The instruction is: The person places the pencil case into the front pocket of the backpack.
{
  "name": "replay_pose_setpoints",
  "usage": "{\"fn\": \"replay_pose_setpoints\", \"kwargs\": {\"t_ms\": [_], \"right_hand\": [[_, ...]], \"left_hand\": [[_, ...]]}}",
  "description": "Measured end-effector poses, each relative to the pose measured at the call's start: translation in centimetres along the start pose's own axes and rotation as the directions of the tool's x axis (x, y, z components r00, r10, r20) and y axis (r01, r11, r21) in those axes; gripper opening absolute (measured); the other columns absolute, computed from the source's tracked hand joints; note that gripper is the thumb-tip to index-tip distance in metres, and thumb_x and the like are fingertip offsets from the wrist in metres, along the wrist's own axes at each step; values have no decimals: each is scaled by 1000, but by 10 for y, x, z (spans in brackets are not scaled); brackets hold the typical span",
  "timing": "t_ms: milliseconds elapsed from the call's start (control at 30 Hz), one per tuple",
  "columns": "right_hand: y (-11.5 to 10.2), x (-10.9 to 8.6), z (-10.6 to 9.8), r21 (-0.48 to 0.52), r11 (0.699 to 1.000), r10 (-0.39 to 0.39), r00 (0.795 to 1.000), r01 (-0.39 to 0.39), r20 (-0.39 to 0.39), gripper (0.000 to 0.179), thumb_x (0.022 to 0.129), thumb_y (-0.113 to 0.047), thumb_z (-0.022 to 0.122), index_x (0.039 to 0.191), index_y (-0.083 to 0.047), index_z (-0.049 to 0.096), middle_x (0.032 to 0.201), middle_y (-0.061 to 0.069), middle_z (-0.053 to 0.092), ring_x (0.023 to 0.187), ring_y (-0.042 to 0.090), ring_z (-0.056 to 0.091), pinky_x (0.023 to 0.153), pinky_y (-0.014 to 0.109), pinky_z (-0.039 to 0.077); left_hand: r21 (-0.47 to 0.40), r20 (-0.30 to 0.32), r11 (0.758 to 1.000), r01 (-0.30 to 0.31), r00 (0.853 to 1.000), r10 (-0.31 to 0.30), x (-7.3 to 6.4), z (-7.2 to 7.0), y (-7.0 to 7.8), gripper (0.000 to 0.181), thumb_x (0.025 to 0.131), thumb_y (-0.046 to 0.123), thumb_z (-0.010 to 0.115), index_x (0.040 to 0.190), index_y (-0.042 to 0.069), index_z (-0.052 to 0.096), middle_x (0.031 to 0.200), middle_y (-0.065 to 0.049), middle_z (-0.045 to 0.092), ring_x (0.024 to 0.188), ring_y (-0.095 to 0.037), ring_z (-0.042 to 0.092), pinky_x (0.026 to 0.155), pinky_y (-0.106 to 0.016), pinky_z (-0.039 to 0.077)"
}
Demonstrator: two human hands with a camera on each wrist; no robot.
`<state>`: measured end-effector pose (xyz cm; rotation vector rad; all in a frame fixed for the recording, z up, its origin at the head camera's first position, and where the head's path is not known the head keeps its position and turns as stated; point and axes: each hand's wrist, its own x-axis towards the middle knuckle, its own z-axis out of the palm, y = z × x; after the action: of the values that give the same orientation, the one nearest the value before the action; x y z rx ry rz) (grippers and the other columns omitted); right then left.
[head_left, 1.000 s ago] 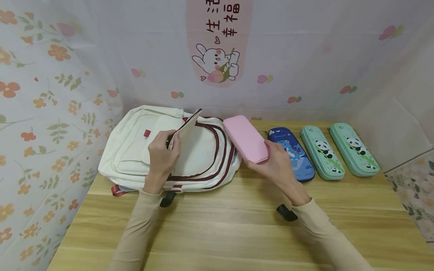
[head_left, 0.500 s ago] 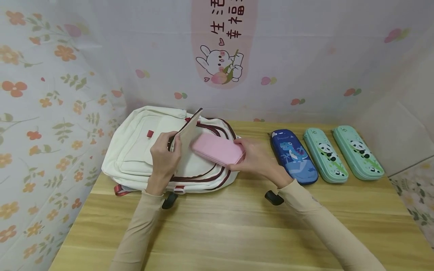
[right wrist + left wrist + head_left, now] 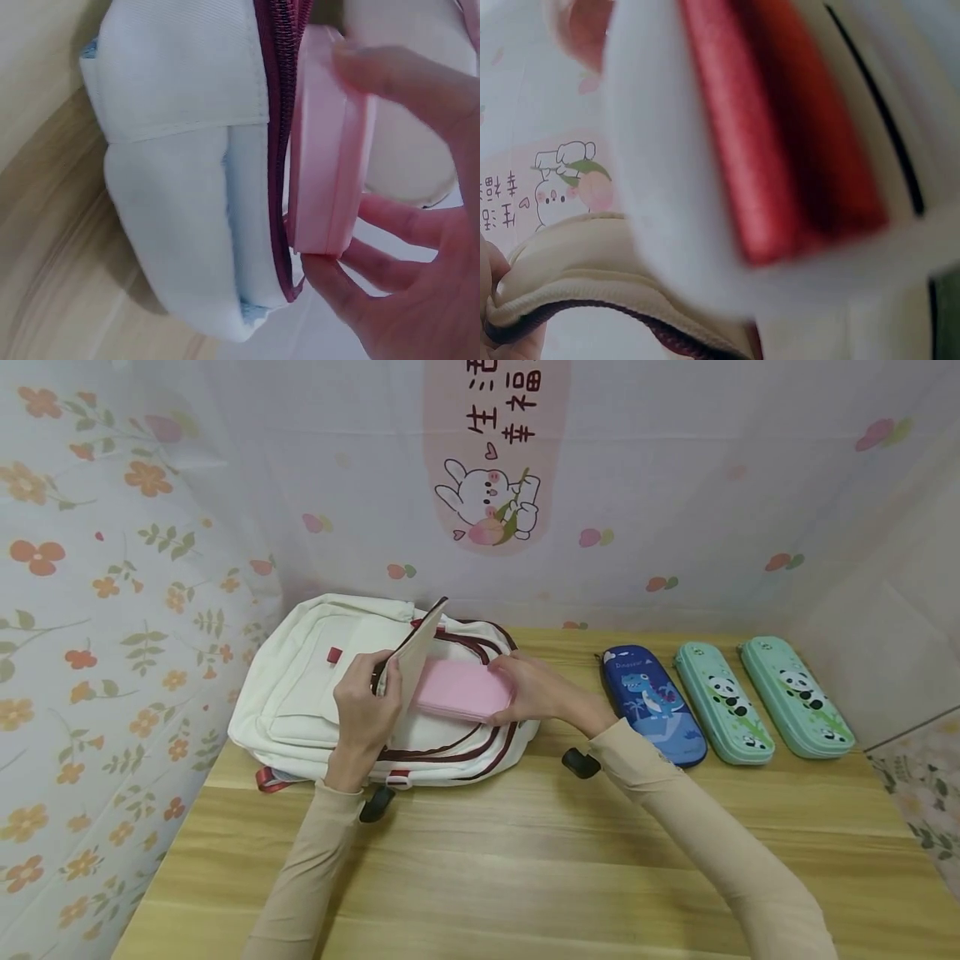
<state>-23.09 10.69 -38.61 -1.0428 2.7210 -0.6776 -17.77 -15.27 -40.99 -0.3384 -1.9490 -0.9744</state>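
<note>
A white backpack (image 3: 292, 685) with dark red zippers lies on the wooden table, its front compartment unzipped. My left hand (image 3: 365, 706) pinches the raised edge of the compartment's flap (image 3: 415, 647) and holds it up. In the left wrist view the flap (image 3: 577, 255) curves from fingers at the lower left. My right hand (image 3: 528, 689) grips the near end of a pink pencil case (image 3: 461, 689), thumb on one side and fingers on the other. The far end of the pink case lies under the flap, partly hidden. In the right wrist view the case (image 3: 330, 150) stands beside the zipper.
To the right lie a blue dinosaur pencil case (image 3: 652, 706) and two green panda cases, one nearer (image 3: 723, 702) and one farther right (image 3: 798, 697). A patterned cloth (image 3: 337, 485) hangs behind the table (image 3: 480, 868). Black wrist mounts sit below both hands.
My right hand has carried the pink pencil case left from beside the backpack into the opening under the flap. The left hand keeps holding the flap up.
</note>
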Motion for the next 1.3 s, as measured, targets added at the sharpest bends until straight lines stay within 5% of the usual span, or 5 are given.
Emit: {"fn": "replay_pose_setpoints", "kwargs": {"t_ms": [367, 700, 1067, 1300], "right_hand": [[-25, 34, 2, -31, 999, 30, 991, -26, 127, 83, 72, -36, 89, 136, 4, 55, 135, 19, 62, 129, 35, 54, 111, 44, 43], [-38, 51, 24, -51, 999, -5, 993, 11, 117, 76, 68, -33, 91, 125, 8, 62, 111, 17, 69, 101, 26, 61, 95, 36, 50], [-52, 67, 36, -64, 998, -2, 991, 11, 134, 55, 71, -31, 92, 107, 1, 67, 99, 12, 69, 90, 22, 61, 86, 34, 52], [-60, 72, 49, 6, 1000, -1, 987, 1, 158, 61, 72, -28, 92, 117, 1, 62, 108, 11, 68, 98, 22, 62, 92, 32, 52]], "left_hand": [[1, 3, 1000, 6, 1000, -6, -1, -1, 1, 13, 93, 2, 64, 97, -9, 71, 85, -22, 70, 70, -31, 63, 62, -41, 51], [8, -12, 1000, 3, 1000, -3, -3, 0, 1, 14, 93, 3, 64, 97, -8, 71, 85, -22, 70, 71, -31, 64, 63, -41, 51], [3, -14, 1000, 4, 1000, -4, -2, 1, 3, 14, 93, 4, 64, 98, -8, 71, 86, -21, 71, 74, -33, 67, 66, -43, 54], [11, -5, 1000, 14, 1000, -14, -6, 2, 3, 15, 94, 5, 64, 98, -7, 71, 86, -21, 70, 71, -31, 65, 64, -41, 52]]}}
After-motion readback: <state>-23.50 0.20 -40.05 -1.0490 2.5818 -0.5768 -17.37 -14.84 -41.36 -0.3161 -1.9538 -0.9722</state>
